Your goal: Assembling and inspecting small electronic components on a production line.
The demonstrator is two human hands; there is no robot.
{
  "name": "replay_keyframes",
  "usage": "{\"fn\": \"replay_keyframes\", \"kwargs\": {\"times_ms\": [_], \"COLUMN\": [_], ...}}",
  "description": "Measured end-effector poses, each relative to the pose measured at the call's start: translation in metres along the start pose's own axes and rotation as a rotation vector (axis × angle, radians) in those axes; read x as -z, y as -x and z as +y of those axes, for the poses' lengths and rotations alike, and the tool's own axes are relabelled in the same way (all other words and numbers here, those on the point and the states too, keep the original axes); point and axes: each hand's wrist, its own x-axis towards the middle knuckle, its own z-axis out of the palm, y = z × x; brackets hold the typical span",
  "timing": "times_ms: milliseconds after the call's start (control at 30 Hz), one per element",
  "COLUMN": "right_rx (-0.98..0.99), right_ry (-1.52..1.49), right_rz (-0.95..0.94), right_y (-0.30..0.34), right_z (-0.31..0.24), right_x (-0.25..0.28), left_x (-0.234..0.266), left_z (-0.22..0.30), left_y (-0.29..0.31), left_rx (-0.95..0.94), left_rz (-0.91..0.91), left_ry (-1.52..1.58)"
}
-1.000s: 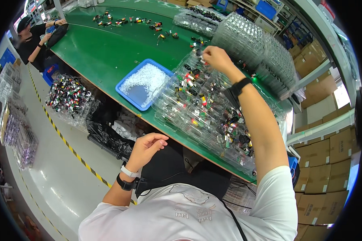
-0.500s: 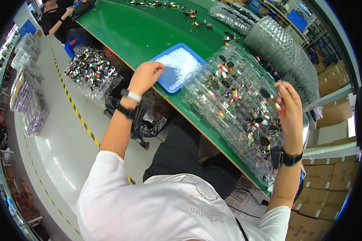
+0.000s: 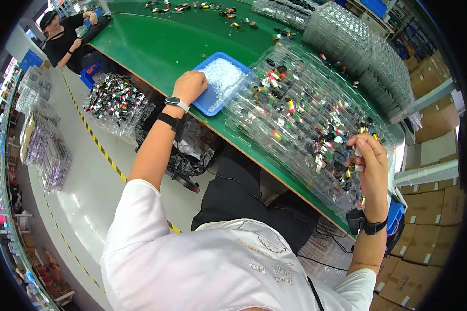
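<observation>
My left hand (image 3: 190,86) is over the left rim of a shallow blue tray (image 3: 207,107). Its fingers are curled closed, and whatever they may hold is hidden. Small white pieces (image 3: 224,73) are heaped in the tray. To the right, my right hand (image 3: 371,153) pinches a small electronic part (image 3: 357,167) with a white and red cylindrical body, above the near right portion of a clear plastic tray (image 3: 244,111). Across that compartmented tray lie many similar wired parts (image 3: 290,105) in black, red, yellow and green.
Stacked clear trays (image 3: 342,31) stand behind on the green table (image 3: 155,46), with loose parts (image 3: 207,6) along its far side. A heap of parts (image 3: 114,98) sits left of the table. Another person (image 3: 62,36) is at far left; cartons (image 3: 425,233) are stacked at right.
My right hand has come down and nearer with the small part, over the clear tray. My left hand's fingers have turned down and curled in at the blue tray. The whole view has shifted slightly.
</observation>
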Motion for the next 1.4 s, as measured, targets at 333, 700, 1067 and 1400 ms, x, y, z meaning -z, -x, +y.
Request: {"fn": "replay_keyframes", "kwargs": {"times_ms": [333,700,1067,1400], "right_rx": [0.064,0.688,0.935,1.019], "right_ry": [0.212,0.577,0.912,1.084], "right_rz": [-0.100,-0.253,-0.279,-0.290], "right_y": [0.000,0.011,0.030,0.033], "right_z": [0.005,0.007,0.009,0.006], "right_x": [-0.001,-0.021,-0.013,-0.015], "left_x": [0.083,0.075,0.077,0.076], "left_z": [0.046,0.244,0.255,0.253], "left_y": [0.026,0.099,0.098,0.099], "left_rx": [0.250,0.450,0.525,0.521], "left_rz": [-0.019,-0.801,-1.033,-1.022], "left_ry": [0.838,2.168,2.281,2.223]}}
